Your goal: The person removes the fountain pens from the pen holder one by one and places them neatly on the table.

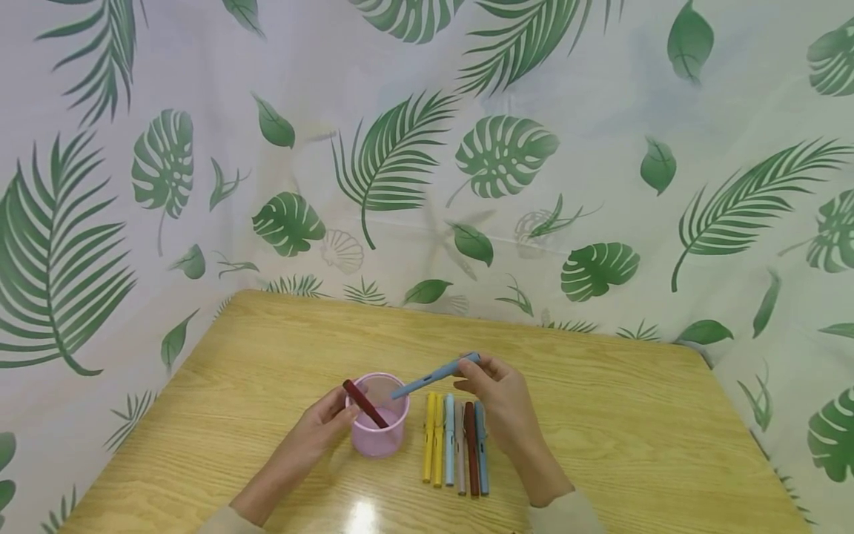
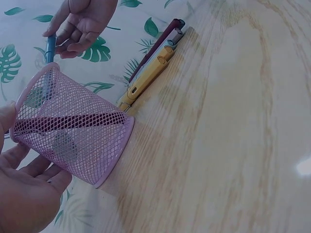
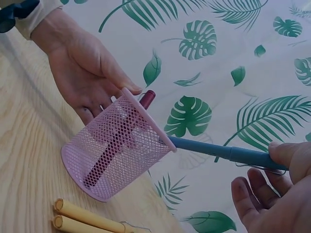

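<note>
A pink mesh pen cup [image 1: 377,443] stands on the table with a dark red pen [image 1: 363,403] leaning inside it. My left hand [image 1: 319,432] holds the cup by its left side, thumb near the rim and fingers against the mesh. Between thumb and fingers, my right hand [image 1: 502,406] pinches a blue pen [image 3: 218,151] near its clip end. The pen's other end points down to the left and reaches just inside the cup's rim, as the right wrist view shows.
Several pens lie side by side right of the cup: yellow pens [image 1: 428,445], a light blue pen [image 1: 450,441], a greyish pen [image 1: 460,460], a dark red pen [image 1: 472,460] and a blue pen [image 1: 482,460]. Behind the wooden table [image 1: 634,430] hangs a leaf-patterned cloth [image 1: 414,245].
</note>
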Action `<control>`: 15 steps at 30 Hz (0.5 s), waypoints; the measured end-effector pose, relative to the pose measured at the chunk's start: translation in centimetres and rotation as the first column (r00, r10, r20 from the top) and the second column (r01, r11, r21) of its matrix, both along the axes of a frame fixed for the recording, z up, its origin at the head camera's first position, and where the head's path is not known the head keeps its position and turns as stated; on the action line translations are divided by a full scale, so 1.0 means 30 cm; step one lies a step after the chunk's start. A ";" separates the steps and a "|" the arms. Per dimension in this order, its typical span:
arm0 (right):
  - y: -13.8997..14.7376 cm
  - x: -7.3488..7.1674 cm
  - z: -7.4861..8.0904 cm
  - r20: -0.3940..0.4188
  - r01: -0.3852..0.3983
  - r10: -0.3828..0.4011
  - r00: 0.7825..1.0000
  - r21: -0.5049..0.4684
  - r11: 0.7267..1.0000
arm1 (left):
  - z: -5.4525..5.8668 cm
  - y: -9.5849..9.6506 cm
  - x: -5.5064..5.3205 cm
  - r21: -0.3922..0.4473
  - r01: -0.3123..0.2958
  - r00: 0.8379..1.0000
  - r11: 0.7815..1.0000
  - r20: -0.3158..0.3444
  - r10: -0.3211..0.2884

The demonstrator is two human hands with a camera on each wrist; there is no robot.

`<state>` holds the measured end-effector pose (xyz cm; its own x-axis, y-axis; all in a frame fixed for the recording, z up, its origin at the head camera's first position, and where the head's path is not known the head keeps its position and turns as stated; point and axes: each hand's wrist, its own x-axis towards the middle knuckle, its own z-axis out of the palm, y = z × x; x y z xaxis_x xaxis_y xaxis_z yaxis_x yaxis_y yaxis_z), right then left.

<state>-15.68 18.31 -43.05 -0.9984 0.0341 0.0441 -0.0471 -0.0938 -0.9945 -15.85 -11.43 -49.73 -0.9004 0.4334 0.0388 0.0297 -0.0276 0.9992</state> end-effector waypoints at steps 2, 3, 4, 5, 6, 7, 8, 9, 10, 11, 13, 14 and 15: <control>0.011 0.001 0.005 0.013 -0.009 0.010 1.000 -0.060 0.998 | 0.000 0.000 0.001 0.001 0.004 1.000 1.000 -0.001 -0.004; 0.018 0.000 0.008 0.016 -0.019 0.021 1.000 -0.096 0.995 | 0.001 0.000 0.001 0.001 0.005 1.000 1.000 0.001 -0.005; 0.024 0.000 0.011 0.020 -0.027 0.030 0.999 -0.128 0.991 | 0.001 0.000 0.001 0.003 0.005 1.000 1.000 0.002 -0.005; 0.032 -0.001 0.013 0.024 -0.031 0.036 0.999 -0.160 0.987 | 0.001 0.000 0.001 0.004 0.006 1.000 1.000 0.002 -0.006; 0.041 -0.002 0.016 0.025 -0.036 0.042 0.999 -0.186 0.982 | 0.001 0.000 0.001 0.005 0.005 1.000 1.000 0.001 -0.005; 0.050 -0.003 0.018 0.023 -0.040 0.046 0.999 -0.210 0.977 | 0.000 0.000 0.001 0.006 0.006 1.000 1.000 -0.001 -0.006; 0.059 -0.003 0.021 0.018 -0.043 0.048 0.999 -0.227 0.973 | 0.000 -0.001 0.000 0.006 0.006 1.000 1.000 -0.001 -0.006; 0.070 -0.004 0.023 0.012 -0.042 0.046 0.999 -0.233 0.971 | 0.000 -0.001 0.000 0.007 0.006 1.000 1.000 0.000 -0.006; 0.081 -0.005 0.025 0.006 -0.039 0.041 0.999 -0.239 0.970 | 0.000 -0.001 0.000 0.007 0.008 1.000 1.000 -0.004 -0.008; 0.093 -0.005 0.027 -0.002 -0.036 0.037 0.999 -0.238 0.970 | -0.001 -0.001 -0.001 0.006 0.008 1.000 1.000 -0.008 -0.008; 0.119 -0.005 0.032 -0.018 -0.033 0.030 0.999 -0.229 0.973 | -0.002 -0.002 -0.001 0.003 0.007 1.000 1.000 -0.011 -0.007; 0.133 -0.005 0.035 -0.025 -0.030 0.025 0.999 -0.225 0.974 | -0.002 -0.002 -0.001 0.001 0.007 1.000 1.000 -0.009 -0.007; 0.147 -0.003 0.039 -0.030 -0.029 0.023 0.999 -0.224 0.974 | -0.002 -0.002 -0.001 0.000 0.005 1.000 1.000 -0.011 -0.005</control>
<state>-15.78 22.73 -41.89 -0.9977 0.0204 0.0652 -0.0683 -0.3155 -0.9465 -15.89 -11.49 -49.79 -0.8977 0.4380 0.0485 0.0403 -0.0279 0.9988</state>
